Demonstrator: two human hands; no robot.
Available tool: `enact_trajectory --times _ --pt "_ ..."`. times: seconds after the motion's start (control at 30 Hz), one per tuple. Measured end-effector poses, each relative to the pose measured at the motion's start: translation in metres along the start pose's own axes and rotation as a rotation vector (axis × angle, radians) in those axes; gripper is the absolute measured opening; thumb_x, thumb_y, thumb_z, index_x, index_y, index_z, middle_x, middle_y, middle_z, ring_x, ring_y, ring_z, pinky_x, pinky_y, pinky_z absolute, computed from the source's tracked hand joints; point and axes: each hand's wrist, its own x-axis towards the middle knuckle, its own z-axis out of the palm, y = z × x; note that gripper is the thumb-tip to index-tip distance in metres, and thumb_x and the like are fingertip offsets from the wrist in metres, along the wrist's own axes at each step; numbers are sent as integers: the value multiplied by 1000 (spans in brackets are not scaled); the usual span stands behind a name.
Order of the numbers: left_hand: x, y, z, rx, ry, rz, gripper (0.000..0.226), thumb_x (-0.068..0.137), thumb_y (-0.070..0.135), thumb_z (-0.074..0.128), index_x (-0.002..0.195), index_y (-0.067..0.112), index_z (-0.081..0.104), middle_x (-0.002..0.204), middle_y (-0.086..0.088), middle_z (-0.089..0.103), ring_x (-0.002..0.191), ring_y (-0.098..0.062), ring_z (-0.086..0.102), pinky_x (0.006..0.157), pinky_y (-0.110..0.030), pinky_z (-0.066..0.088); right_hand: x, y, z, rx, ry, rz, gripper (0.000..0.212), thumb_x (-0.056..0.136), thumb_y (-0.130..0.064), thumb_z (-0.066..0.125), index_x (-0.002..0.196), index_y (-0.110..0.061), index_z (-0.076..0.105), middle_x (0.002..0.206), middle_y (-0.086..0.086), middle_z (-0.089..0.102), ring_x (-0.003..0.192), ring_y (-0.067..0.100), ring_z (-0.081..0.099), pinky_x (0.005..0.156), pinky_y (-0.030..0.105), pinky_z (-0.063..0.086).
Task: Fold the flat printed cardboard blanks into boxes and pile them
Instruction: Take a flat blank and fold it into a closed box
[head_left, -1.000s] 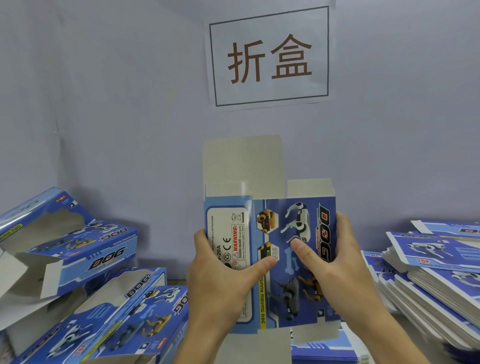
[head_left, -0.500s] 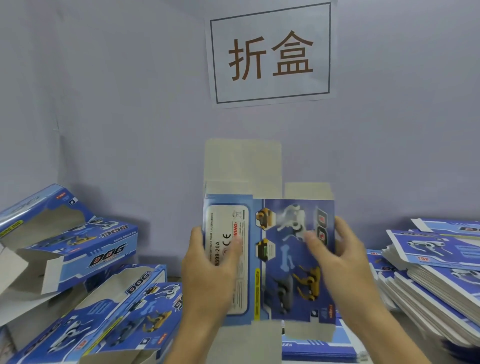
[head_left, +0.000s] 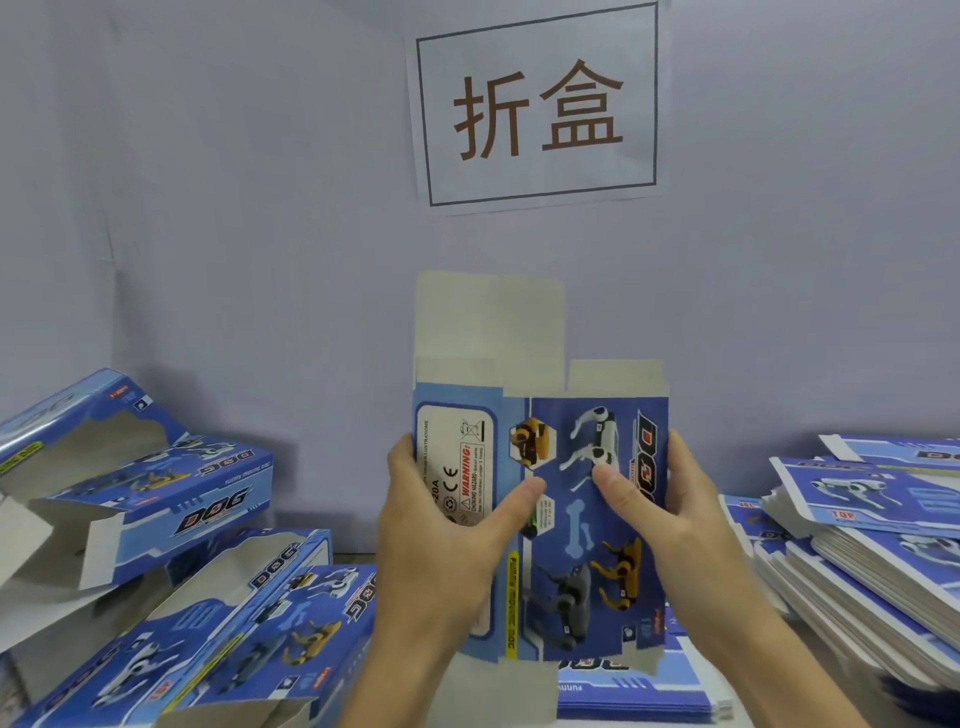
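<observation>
I hold a blue printed cardboard blank (head_left: 587, 525) upright in front of me, its grey top flaps standing up. My left hand (head_left: 441, 545) grips its left edge with the thumb pressed on the white warning panel. My right hand (head_left: 670, 519) grips the right edge, thumb on the printed dog picture. Folded boxes (head_left: 156, 519) with window cut-outs lie piled at the left. A stack of flat blanks (head_left: 872, 530) sits at the right.
A grey wall with a paper sign (head_left: 537, 104) bearing two characters stands close behind. More flat blanks (head_left: 628, 686) lie on the table under my hands. Another folded box (head_left: 249, 634) lies at the lower left.
Both thumbs slid up and outward across the blank's face and then settled again on it. The blank shifted slightly lower and stays upright in both hands.
</observation>
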Motion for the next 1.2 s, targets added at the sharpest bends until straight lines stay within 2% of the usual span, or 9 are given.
enact_trajectory --times 0.23,0.43,0.53,0.63,0.77,0.87,1.0,1.1,1.2 --pt "-4 4 6 13 -121 25 94 42 64 90 120 41 43 109 16 66 100 -3 67 75 -19 58 -1 -1 2 -3 -37 -4 42 78 -43 70 118 -40 61 116 -2 71 104 21 71 84 42 59" --pt "-7 15 2 -78 -330 71 54 82 29 80 129 32 54 114 13 71 104 -8 70 77 -19 58 -4 -4 10 68 -179 66 46 89 -40 69 132 -37 54 127 -3 67 113 19 67 86 36 58" --pt "-9 17 -5 -177 -350 21 47 76 33 75 121 34 60 107 21 72 100 3 68 74 -8 52 -3 -11 4 -16 -66 -50 54 82 -58 70 131 -54 49 130 -9 64 111 14 67 82 32 59" --pt "-13 16 -10 -226 -387 -63 46 65 40 71 109 39 58 92 36 68 89 17 63 63 0 46 -4 -17 2 -107 -64 -126 67 71 -69 61 133 -70 34 139 -23 54 129 8 54 101 36 49" --pt "-8 20 -11 -246 -379 -53 59 64 43 70 121 32 56 89 27 71 86 9 67 64 -6 50 -7 -22 10 -108 -76 -142 61 71 -67 64 126 -71 38 114 -46 58 106 -18 58 72 2 48" --pt "-2 27 -11 -325 -171 4 77 59 52 73 130 32 50 97 15 75 89 -7 74 67 -18 58 -12 -25 24 -138 -145 -126 49 73 -63 64 109 -85 37 103 -60 48 96 -34 48 64 -5 42" --pt "2 34 -14 -245 81 141 72 60 53 76 125 48 47 103 17 71 81 -7 74 59 -22 59 -16 -20 36 -77 -226 -103 52 78 -58 66 116 -81 39 114 -45 58 109 -15 58 73 6 51" --pt "-1 30 -13 -197 87 158 60 63 49 77 119 43 55 99 10 73 75 -13 75 57 -27 61 -12 -18 31 -52 -231 -143 63 86 -37 64 132 -69 35 128 -25 61 118 6 62 86 27 58" --pt "-4 26 -3 -118 57 137 52 64 53 79 113 46 62 96 -4 73 80 -35 72 67 -49 62 -11 -20 27 -76 -240 -147 63 88 -29 57 139 -60 36 140 -13 56 131 19 53 101 50 49"
